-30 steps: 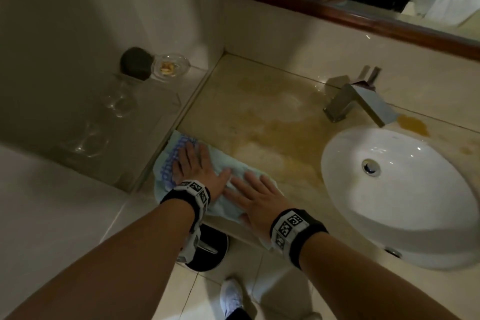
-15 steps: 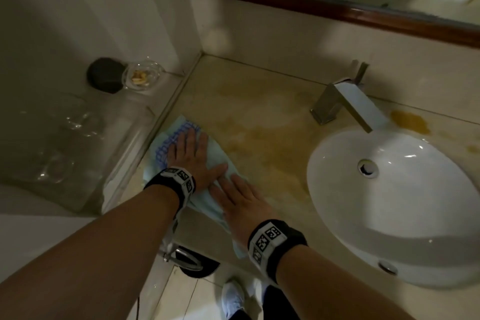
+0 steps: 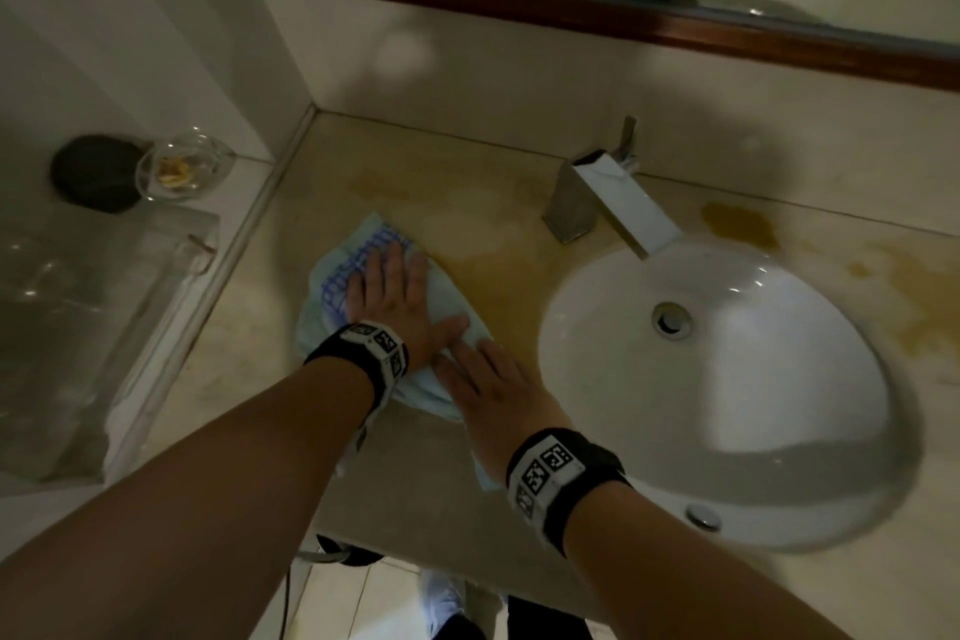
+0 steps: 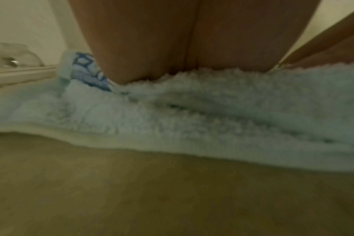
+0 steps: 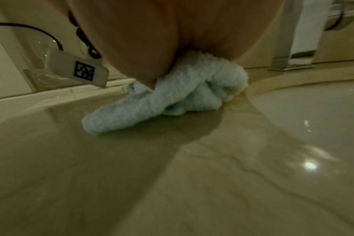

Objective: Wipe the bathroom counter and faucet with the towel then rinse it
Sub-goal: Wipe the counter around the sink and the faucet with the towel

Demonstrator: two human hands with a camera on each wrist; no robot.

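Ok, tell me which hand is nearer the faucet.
Right. The right hand presses the towel beside the sink, below the faucet; the left hand lies farther left.

— What is sitting on the beige stone counter [image 3: 519,161]?

— A pale blue towel [image 3: 447,296] is lying near the counter's front left corner, bunched up and touching the stone. A square chrome faucet [image 3: 576,203] is standing toward the back edge, its spout reaching over a white oval basin [image 3: 779,431] that is occupying the right side.

— Anything else showing on the stone?

— Yellowish wet patches [image 3: 740,224] are spreading along the back edge, right of the faucet, and between towel and basin.
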